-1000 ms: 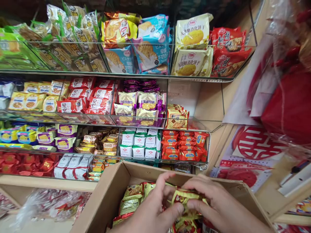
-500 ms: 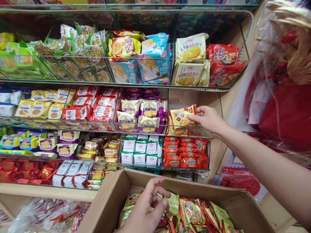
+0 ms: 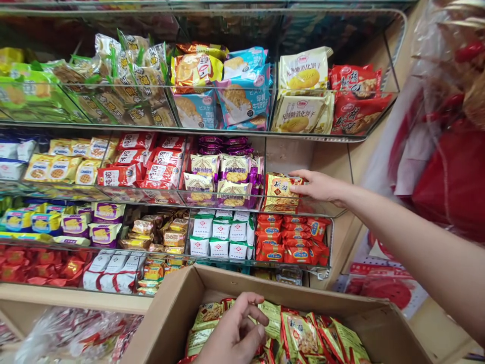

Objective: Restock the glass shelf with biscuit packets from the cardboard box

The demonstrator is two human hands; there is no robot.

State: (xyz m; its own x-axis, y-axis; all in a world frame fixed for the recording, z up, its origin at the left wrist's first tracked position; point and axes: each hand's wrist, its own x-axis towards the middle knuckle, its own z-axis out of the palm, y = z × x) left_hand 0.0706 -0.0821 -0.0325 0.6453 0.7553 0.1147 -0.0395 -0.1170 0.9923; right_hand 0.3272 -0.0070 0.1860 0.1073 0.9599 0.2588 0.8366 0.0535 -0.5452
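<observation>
In the middle-right shelf compartment, my right hand (image 3: 320,187) has its fingers and thumb closed at the right edge of a red-and-gold cookie packet (image 3: 282,189). The packet stands low behind the compartment's clear front lip, its printed face toward me. Below, my left hand (image 3: 240,328) hovers over a cardboard box (image 3: 303,290), fingers loosely bent and apart, holding nothing. Many cookie packets (image 3: 299,333) of the same kind lie jumbled in the box, some showing pale green-yellow backs.
Purple-and-cream cookie packets (image 3: 235,169) fill the compartment left of my right hand. Orange-red packets (image 3: 291,240) sit below it. Above are cream biscuit packs (image 3: 303,96) and red packs (image 3: 358,98) behind a clear shelf front. A red wrapped bundle (image 3: 450,187) hangs at right.
My right hand has lowered the cookie packet from above the lip into the compartment, where it now stands more upright. My left hand has stayed over the box; the view has shifted slightly.
</observation>
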